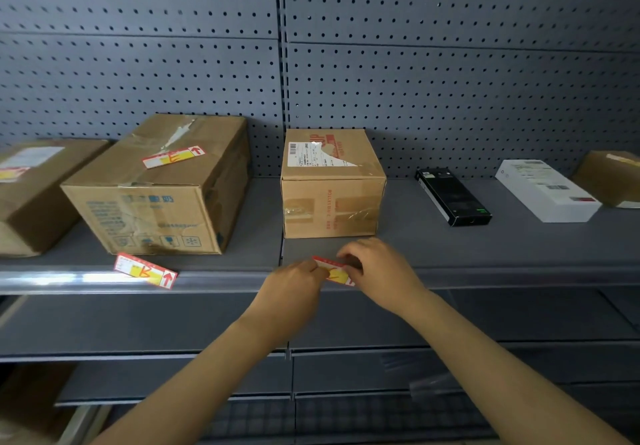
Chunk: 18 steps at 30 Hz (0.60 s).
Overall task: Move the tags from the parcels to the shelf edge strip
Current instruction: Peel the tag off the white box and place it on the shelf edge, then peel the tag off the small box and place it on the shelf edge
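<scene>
A red, white and yellow tag [334, 271] is pinched between my left hand [294, 283] and my right hand [375, 271], right at the shelf edge strip [221, 280], in front of the small middle parcel [330, 184]. Another tag marked B [145, 270] lies tilted on the strip in front of the large parcel [156, 188]. A third tag [173, 157] rests on top of that large parcel. At the far left, a parcel [38, 195] carries a tag [12, 172] on its top.
A black box [452, 196], a white box [547, 190] and a brown parcel [613, 177] sit on the shelf to the right. Grey pegboard [450, 80] backs the shelf. Lower shelves [346, 354] run below my arms, with cardboard [31, 403] at bottom left.
</scene>
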Motion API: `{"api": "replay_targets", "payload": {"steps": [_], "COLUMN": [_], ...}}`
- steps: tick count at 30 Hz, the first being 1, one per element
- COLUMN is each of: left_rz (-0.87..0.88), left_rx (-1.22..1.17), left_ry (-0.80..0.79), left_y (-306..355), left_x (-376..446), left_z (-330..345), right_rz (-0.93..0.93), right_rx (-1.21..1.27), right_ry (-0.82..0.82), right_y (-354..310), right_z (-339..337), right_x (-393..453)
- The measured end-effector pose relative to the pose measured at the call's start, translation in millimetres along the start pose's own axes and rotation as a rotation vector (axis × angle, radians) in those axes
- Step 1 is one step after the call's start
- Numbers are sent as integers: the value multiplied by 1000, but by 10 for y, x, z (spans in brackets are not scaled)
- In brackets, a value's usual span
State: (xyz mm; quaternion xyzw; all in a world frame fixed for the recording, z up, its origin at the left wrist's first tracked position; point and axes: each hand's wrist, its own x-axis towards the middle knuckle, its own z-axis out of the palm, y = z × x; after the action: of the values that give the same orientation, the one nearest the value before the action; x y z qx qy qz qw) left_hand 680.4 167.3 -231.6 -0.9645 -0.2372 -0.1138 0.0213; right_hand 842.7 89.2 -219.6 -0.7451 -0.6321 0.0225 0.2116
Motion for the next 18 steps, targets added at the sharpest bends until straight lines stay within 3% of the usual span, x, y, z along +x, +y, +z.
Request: {"api": "replay_targets", "payload": {"steps": [8, 18], "left_rz": [-31, 202], "left_rx": [-29, -51], "left_ry": [57, 5], "left_y": [77, 1027], "left_x": [195, 1217], "left_z": [-398, -571], "right_rz": [77, 351], "right_rx": [7, -89], "right_ry": [14, 69], "right_y": [71, 889], "right_z": [-228, -1127], "right_x": [-130, -788]}}
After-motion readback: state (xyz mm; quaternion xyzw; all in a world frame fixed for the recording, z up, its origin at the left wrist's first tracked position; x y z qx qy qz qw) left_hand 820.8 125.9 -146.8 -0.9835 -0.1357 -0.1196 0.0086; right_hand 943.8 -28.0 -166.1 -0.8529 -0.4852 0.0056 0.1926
